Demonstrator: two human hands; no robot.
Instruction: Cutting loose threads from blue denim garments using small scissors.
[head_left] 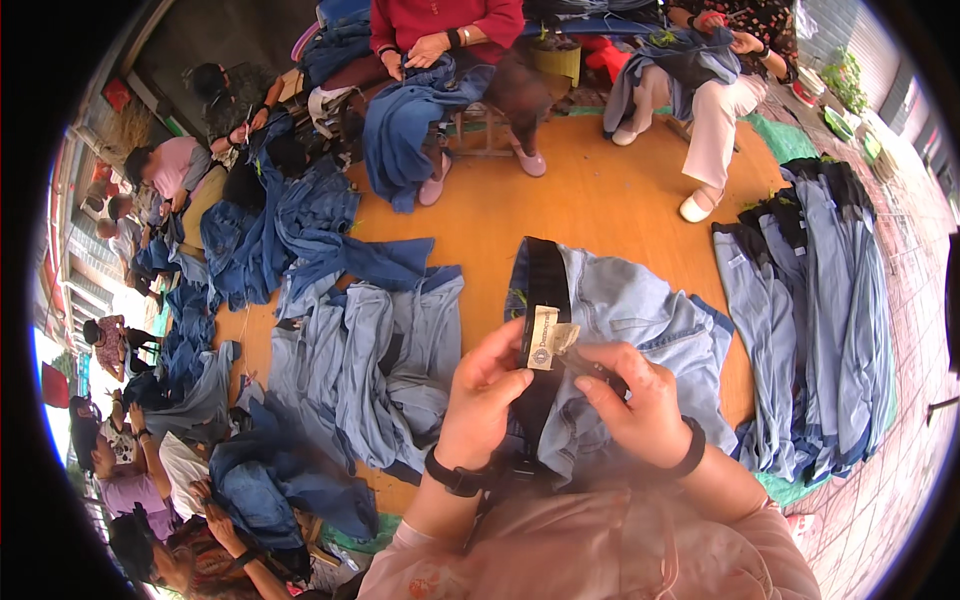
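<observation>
Light-blue jeans [630, 310] with a wide black waistband [546, 270] lie across my lap. My left hand [487, 395] is closed on the waistband, thumb and fingers beside a cream printed label [541, 340]. Close to that label, my right hand [640, 405] has its fingers pinched together. A small dark greyish thing shows at its fingertips, blurred, and I cannot make out what it is. Both my wrists wear black bands.
Stacked light-blue jeans [370, 360] lie to the left on the orange board [470, 210], and another pile [820, 310] is at the right. Seated people handle denim ahead and along the left. A yellow pot [557, 65] stands at the far side.
</observation>
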